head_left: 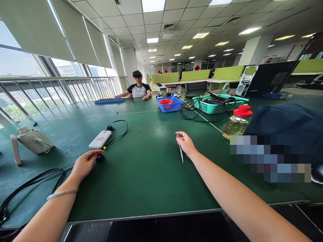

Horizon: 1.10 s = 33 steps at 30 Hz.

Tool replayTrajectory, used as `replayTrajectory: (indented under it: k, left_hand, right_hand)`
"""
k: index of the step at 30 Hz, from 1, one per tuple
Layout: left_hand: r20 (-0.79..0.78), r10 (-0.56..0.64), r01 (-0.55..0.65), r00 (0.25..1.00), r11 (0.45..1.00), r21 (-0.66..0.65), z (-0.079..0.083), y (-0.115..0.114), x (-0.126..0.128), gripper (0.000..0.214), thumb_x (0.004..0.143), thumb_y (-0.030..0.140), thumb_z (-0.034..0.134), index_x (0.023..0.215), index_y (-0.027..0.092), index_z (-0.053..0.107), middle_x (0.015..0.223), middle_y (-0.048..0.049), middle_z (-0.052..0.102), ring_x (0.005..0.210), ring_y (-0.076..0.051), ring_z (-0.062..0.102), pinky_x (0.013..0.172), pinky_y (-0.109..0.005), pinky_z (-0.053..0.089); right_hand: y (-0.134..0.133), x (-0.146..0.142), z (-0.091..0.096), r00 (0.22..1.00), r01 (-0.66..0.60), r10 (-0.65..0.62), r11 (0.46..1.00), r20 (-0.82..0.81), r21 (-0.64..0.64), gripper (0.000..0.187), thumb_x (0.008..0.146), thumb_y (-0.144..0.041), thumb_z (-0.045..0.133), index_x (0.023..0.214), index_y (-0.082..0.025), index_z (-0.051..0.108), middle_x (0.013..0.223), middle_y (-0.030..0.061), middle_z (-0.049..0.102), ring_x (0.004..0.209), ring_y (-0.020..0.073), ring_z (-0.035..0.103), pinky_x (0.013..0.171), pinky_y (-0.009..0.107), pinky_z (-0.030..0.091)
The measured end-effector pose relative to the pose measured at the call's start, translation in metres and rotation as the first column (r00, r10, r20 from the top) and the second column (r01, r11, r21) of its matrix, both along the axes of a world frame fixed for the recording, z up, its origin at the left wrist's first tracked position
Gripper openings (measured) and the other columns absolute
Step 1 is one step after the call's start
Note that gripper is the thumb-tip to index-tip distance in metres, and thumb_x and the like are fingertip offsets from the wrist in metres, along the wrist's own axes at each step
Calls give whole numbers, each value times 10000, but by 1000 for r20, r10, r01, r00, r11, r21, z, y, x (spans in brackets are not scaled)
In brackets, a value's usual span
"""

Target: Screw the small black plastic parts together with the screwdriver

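My right hand [186,144] is raised over the middle of the table, fingers closed round a slim screwdriver [181,154] with a thin metal shaft pointing down. Toward the left, my left hand [85,164] has its fingertips on a small black piece [100,158] low over the table; its exact kind I cannot make out. Just beyond that hand lies a white power bank-like box [100,139] with a black cord loop [123,125] and a small yellow tag [104,147] near its lower end.
The green table [141,188] carries black cable [37,178] and a beige case [35,140] at left. Farther back are a blue basket [169,107], a teal basket [212,107] of cables, a red-lidded jar [237,124] and dark cloth [285,131]. Another person [138,89] sits across.
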<state>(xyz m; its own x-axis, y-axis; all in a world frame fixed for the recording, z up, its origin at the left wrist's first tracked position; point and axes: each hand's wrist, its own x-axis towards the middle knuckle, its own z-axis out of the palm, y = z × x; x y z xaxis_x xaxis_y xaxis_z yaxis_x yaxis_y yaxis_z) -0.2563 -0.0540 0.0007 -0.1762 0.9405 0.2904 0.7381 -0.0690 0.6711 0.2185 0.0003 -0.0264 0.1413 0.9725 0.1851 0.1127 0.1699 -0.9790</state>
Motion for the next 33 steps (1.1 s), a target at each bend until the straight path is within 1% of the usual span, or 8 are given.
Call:
replayTrajectory:
  k: [6,10,14,18,20,23,27,33]
  left_hand:
    - [-77,78,-77,994,997,16,-1,-1,-1,413,788,417,502,1075,221,725,1136,-46,743,1119,-271,648,1032,-382,465]
    - [-138,148,-145,979,989,29,1,-2,0,407,807,390,489,1082,225,740,1062,-37,762,1018,-264,679,900,-338,532]
    - [-203,215,-224,955,974,-23,6,-6,7,427,824,361,459,1127,241,736,1047,-28,765,921,-247,691,783,-305,545]
    - [-238,235,-256,942,965,-57,13,-11,13,423,841,325,439,1147,260,724,1117,-18,750,986,-244,680,841,-313,523]
    - [-275,297,-321,914,946,-46,16,-15,14,424,857,321,422,1156,257,716,1136,-31,743,1014,-259,672,856,-334,514]
    - [-377,391,-447,840,891,-72,18,-20,10,464,906,372,357,1181,228,702,1057,-88,754,963,-299,677,776,-365,516]
    - [-543,329,-468,773,873,-138,16,-20,3,493,916,459,378,1160,191,712,1009,-130,753,972,-341,661,773,-391,506]
    - [-658,264,-458,705,878,-138,9,-16,-1,419,875,394,496,1193,213,698,1147,-88,720,1069,-322,639,913,-392,481]
  right_hand:
    - [-1,0,1,1000,-1,1,1000,0,-10,395,697,-391,576,1061,-237,590,550,-80,499,529,148,457,558,296,396]
    - [-1,0,1,1000,-11,11,1000,-9,-2,390,697,-390,580,1054,-233,588,553,-78,501,529,146,457,555,297,400]
    - [1,1,-1,1000,-9,9,1000,-14,-4,388,696,-387,584,1053,-237,594,558,-76,504,529,145,463,547,292,398]
    - [0,0,-1,1000,-13,12,1000,-14,-10,379,697,-384,580,1049,-244,594,553,-77,501,532,149,473,550,290,399]
    - [0,0,0,1000,-8,8,1000,-17,-8,373,698,-378,582,1047,-247,594,556,-75,502,538,151,477,557,293,407]
    - [0,0,0,1000,-7,7,1000,-27,-6,360,700,-373,581,1036,-244,593,548,-75,496,523,149,467,541,290,407]
    - [1,1,-2,1000,-3,3,1000,-28,0,357,700,-363,584,1036,-243,597,561,-74,503,523,145,476,539,288,409]
    - [0,1,-2,999,0,0,1000,-34,-9,373,689,-374,591,1038,-242,598,554,-73,501,534,147,474,542,285,404]
